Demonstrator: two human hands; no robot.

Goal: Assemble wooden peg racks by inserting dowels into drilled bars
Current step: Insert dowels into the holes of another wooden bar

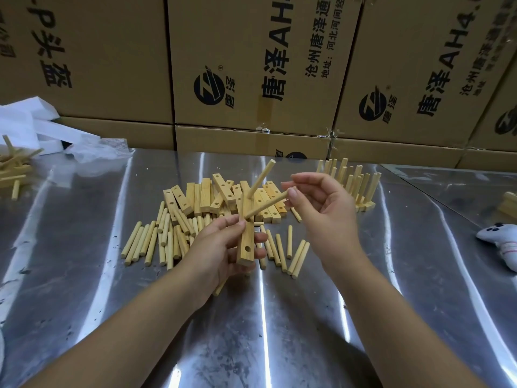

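Note:
My left hand [221, 247] grips a drilled wooden bar [246, 247] upright above the table; one empty hole shows near its lower end. One dowel [261, 177] stands out of the bar's upper part, slanting up to the right. My right hand [321, 203] pinches the end of a second dowel [265, 205], whose other end meets the bar at its middle. Loose dowels [156, 242] lie on the table below and left of my hands, and more [296, 256] lie to the right. A pile of drilled bars [207, 197] sits behind them.
Finished racks [361, 186] with upright pegs stand at the back right. Cardboard boxes [251, 65] wall the far side of the steel table [279, 317]. White foam and plastic [50, 130] and more sticks [14, 169] lie far left. A grey toy [500, 245] lies at the right edge.

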